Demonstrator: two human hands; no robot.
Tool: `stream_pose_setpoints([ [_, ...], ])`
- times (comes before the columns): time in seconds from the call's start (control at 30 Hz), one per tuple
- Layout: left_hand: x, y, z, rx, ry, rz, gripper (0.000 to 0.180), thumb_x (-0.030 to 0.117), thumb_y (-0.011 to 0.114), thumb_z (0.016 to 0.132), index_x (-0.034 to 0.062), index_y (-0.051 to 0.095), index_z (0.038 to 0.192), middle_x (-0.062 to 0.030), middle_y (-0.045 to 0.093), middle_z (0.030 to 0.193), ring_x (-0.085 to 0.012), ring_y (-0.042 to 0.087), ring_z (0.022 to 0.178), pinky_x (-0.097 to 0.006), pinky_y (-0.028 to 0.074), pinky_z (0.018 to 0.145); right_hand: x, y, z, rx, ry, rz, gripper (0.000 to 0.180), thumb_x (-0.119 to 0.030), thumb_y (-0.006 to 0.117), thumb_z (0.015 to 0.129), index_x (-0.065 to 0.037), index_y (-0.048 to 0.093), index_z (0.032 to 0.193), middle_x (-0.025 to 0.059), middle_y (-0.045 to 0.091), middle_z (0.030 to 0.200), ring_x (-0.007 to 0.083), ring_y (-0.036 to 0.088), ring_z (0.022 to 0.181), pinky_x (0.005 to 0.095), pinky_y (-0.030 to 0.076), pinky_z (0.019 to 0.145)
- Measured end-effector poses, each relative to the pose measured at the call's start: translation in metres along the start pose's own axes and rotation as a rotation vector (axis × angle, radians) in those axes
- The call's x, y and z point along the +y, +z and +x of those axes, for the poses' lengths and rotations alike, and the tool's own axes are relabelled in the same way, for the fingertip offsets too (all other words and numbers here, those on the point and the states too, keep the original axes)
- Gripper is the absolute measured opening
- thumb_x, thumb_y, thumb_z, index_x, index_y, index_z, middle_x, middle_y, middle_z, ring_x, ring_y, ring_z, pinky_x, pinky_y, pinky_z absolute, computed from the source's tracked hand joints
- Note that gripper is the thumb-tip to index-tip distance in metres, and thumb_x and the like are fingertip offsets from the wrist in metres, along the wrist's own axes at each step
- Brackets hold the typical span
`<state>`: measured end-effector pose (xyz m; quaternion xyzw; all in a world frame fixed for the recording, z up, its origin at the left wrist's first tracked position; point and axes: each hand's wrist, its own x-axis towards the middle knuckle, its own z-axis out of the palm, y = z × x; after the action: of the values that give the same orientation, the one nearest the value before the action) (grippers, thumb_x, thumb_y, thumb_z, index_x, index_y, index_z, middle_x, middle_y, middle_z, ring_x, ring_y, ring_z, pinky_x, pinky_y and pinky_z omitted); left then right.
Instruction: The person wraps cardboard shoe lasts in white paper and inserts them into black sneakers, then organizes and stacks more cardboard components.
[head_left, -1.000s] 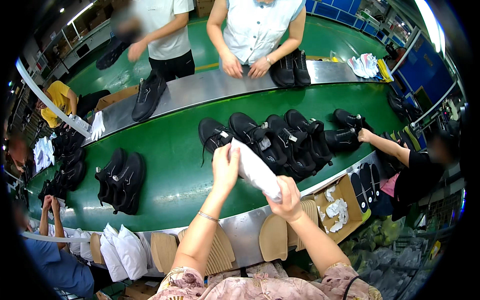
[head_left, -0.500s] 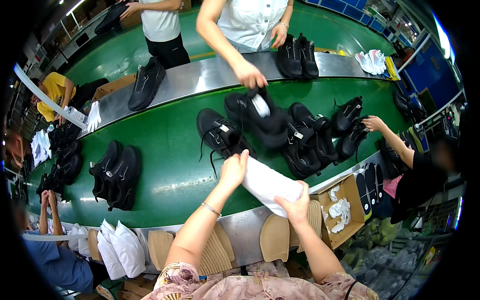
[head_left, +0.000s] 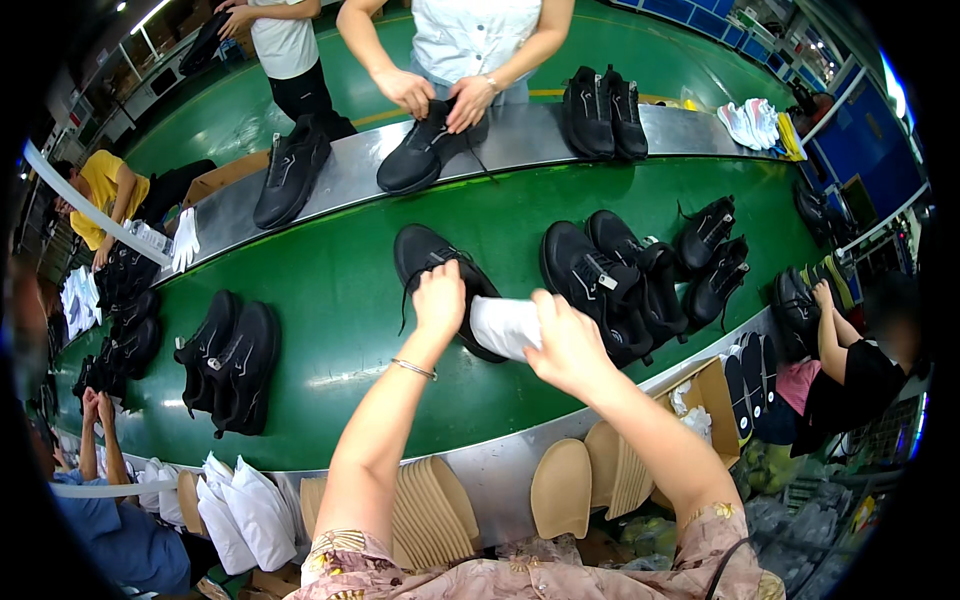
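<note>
A black lace-up shoe (head_left: 420, 252) lies on the green work surface in front of me, its toe pointing away to the left. My left hand (head_left: 440, 298) is closed on the shoe near its tongue and laces. In my right hand (head_left: 568, 340) is a white paper shoe stuffing (head_left: 503, 326), a smooth long bundle. Its left end meets the shoe's opening; how far it reaches inside is hidden by my left hand and the shoe. Just to the right stands a cluster of black shoes (head_left: 575, 260).
Across the green belt (head_left: 330, 370), a co-worker's hands (head_left: 440, 100) handle a black shoe on the metal ledge. Another pair of black shoes (head_left: 245, 350) stands left. Tan insole boards (head_left: 560, 490), white paper bundles (head_left: 250, 510) and a cardboard box (head_left: 715, 395) line my near edge.
My left hand has moved from the white stuffing to the shoe. My right hand brought the stuffing up to the shoe's opening. The co-worker opposite moved a shoe onto the ledge.
</note>
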<state>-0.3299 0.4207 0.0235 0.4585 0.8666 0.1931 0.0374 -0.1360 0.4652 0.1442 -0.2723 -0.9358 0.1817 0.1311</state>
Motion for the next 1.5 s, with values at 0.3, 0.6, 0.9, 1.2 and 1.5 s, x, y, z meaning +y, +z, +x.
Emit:
stream_pose_setpoints([
  [0.3,-0.009,-0.029,0.014,0.018,0.056,-0.180,0.020,0.024,0.060,0.081,0.0071,0.060,0.091,-0.0130,0.062,0.086,-0.0322,0.060,0.085,-0.043,0.049,0.071,0.001,0.138,0.052,0.183,0.131,0.034,0.057,-0.009,0.069,0.062,0.002,0.039,0.109,0.0181,0.051,0.095,0.0347,0.055,0.089,0.0453,0.047,0.073],
  [0.6,-0.024,-0.023,0.021,-0.060,0.025,-0.233,0.019,0.024,0.058,0.082,0.0097,0.062,0.093,-0.0146,0.062,0.083,-0.0327,0.060,0.083,-0.042,0.048,0.071,-0.010,0.122,0.060,-0.173,0.106,-0.108,0.052,-0.010,0.061,0.072,0.012,0.034,0.110,0.0271,0.054,0.091,0.0354,0.063,0.071,0.0397,0.055,0.064],
  [0.9,-0.015,-0.025,0.014,-0.009,0.095,-0.250,0.017,0.022,0.056,0.083,0.0055,0.057,0.080,-0.0110,0.060,0.073,-0.0303,0.056,0.078,-0.043,0.046,0.066,0.018,0.163,0.078,-0.157,0.051,-0.013,0.032,-0.007,0.052,0.081,0.012,0.040,0.104,0.0234,0.058,0.084,0.0342,0.065,0.070,0.0385,0.055,0.060],
  [1.2,-0.013,-0.010,0.016,0.031,0.070,-0.144,0.022,0.030,0.056,0.084,0.0085,0.058,0.086,-0.0148,0.059,0.076,-0.0338,0.058,0.076,-0.044,0.047,0.065,0.028,0.198,0.098,-0.214,0.195,0.080,0.026,-0.012,0.040,0.088,0.007,0.040,0.105,0.0264,0.059,0.092,0.0367,0.064,0.080,0.0430,0.054,0.068],
  [1.5,-0.051,-0.022,0.001,0.040,0.178,-0.480,0.044,0.030,0.064,0.083,0.0051,0.054,0.118,-0.0204,0.061,0.105,-0.0286,0.061,0.093,-0.038,0.048,0.079,0.008,-0.004,0.017,0.079,0.147,0.413,0.041,-0.011,0.058,0.083,0.006,0.048,0.118,0.0214,0.063,0.085,0.0311,0.065,0.078,0.0365,0.052,0.070],
])
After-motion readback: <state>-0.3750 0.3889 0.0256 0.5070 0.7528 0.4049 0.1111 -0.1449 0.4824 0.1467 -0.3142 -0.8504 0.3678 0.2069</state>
